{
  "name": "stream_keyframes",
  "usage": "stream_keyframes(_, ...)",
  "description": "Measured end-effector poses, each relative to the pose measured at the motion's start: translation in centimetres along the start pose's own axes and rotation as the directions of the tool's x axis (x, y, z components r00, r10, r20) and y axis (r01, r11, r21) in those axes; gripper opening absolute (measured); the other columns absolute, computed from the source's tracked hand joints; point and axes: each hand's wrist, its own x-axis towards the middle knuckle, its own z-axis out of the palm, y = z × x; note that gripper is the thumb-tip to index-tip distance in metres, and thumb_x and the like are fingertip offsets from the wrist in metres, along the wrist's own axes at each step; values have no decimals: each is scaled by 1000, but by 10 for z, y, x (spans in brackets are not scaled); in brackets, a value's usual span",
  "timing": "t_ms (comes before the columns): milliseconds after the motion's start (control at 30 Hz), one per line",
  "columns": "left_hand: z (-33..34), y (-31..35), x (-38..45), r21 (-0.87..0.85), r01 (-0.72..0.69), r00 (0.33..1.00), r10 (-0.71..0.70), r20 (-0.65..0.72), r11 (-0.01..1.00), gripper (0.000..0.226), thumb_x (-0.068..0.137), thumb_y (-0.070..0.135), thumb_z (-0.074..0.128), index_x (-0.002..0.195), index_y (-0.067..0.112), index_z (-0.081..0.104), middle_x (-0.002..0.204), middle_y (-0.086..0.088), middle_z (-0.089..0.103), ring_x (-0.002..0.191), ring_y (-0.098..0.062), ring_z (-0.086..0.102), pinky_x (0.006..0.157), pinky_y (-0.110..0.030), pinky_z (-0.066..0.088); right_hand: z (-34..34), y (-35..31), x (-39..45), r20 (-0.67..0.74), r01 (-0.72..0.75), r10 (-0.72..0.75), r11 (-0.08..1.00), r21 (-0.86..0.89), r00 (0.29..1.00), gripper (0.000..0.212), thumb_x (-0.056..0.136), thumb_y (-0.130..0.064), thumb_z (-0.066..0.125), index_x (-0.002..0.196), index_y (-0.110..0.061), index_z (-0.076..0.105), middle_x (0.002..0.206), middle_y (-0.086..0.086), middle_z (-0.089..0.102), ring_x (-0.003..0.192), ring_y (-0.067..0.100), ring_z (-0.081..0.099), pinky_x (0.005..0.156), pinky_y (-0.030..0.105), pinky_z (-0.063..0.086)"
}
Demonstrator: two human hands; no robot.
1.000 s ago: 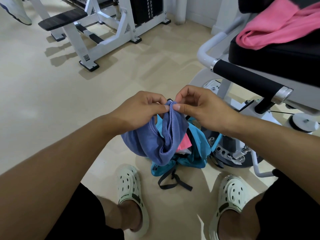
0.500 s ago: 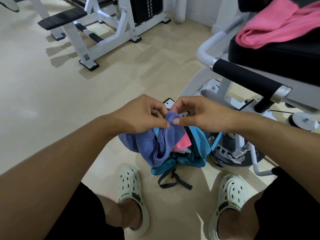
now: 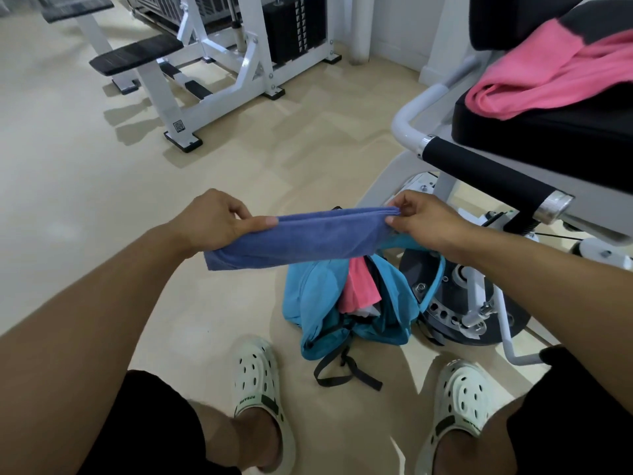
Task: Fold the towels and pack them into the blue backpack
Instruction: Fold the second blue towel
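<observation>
Stretching the floppy, light purple towel (image 3: pixel 308 240) between both hands, we're pinching its ends, left hand (image 3: pixel 212 217) and right hand (image 3: pixel 424 221), over the blue backpack (image 3: pixel 342 303).

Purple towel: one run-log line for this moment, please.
purple towel stretched flat | left hand grip: pinching | right hand grip: pinching | above open blue backpack

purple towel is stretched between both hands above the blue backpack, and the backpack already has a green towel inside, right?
Not quite. The head view shows a pink towel in the blue backpack, not green. The purple towel is indeed stretched between left hand and right hand.
</observation>
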Motion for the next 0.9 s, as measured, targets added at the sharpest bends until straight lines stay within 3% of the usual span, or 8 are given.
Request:
stream_keyframes(200, -1, -7, 2, 60, 13, 999, -15, 29, 998, 55, 70, 56, 84, 55, 11, 59, 54, -3, 53, 58, -17, 51, 58, -29, 41, -1, 2, 5, 39, 9, 0, 973, -231, 999, 5, 102, -18, 56, 100, -15, 58, 96, 9, 70, 72, 12, 53, 58, 19, 36)
stream_keyframes(400, 8, -7, 1, 136, -31, 999, 27, 31, 990, 53, 90, 46, 70, 60, 11, 42, 60, -5, 43, 58, -20, 42, 58, -30, 35, 5, -15, -6, 80, 205, -204, 979, -6, 976, 9, 102, -22, 58, 96, -16, 58, 84, -4, 73, 80, 11, 62, 83, 37, 50)
stream_keyframes(533, 18, 12, -8, 2, -236, 970, 236, -62, 972, 25, 75, 24, 61, 70, 3, 48, 74, -14, 58, 66, -21, 49, 62, -37, 43, 16, -28, -19, 102, 331, -334, 942, 50, 937, 8, 95, -32, 60, 96, -24, 59, 88, 18, 72, 79, 26, 64, 80, 53, 54)
stream_keyframes(600, 25, 27, -16, -147, -323, 946, 314, -78, 935, 10, 76, 8, 55, 75, 15, 49, 83, -8, 67, 75, -24, 60, 69, -40, 51, 21, -32, -27, 140, 359, -366, 930, 76, 920, 7, 99, -25, 61, 101, -19, 63, 89, 15, 74, 82, 29, 68, 78, 47, 54)
stream_keyframes(667, 30, 42, -24, -218, -352, 934, 357, -20, 910, 31, 82, -3, 48, 91, 26, 52, 94, 3, 70, 85, -20, 66, 73, -34, 56, 24, -35, -35, 155, 373, -384, 923, 92, 910, 4, 99, -20, 65, 101, -17, 68, 86, 7, 74, 79, 16, 70, 74, 32, 55)
stream_keyframes(733, 35, 55, -32, -274, -348, 919, 384, 87, 897, 41, 88, -2, 46, 106, 33, 58, 101, 10, 68, 88, -19, 66, 75, -34, 58, 26, -39, -40, 124, 384, -394, 919, 92, 911, 5, 95, -21, 71, 99, -18, 71, 82, 10, 73, 73, 8, 67, 69, 24, 53)
stream_keyframes(800, 39, 63, -36, -285, -365, 890, 422, 174, 886, 29, 94, 8, 54, 106, 32, 65, 87, 18, 69, 74, -11, 62, 71, -26, 54, 25, -43, -44, 93, 360, -371, 926, 116, 924, 11, 90, -22, 77, 97, -17, 71, 79, 12, 74, 66, 11, 65, 63, 25, 53)
stream_keyframes(900, 43, 70, -44, -286, -402, 844, 473, 253, 870, 13, 88, 28, 77, 93, 34, 67, 72, 22, 65, 64, -1, 60, 65, -14, 47, 22, -46, -47, 86, 314, -333, 932, 178, 939, 22, 83, -27, 83, 87, -15, 66, 78, 21, 73, 70, 37, 69, 69, 46, 58)
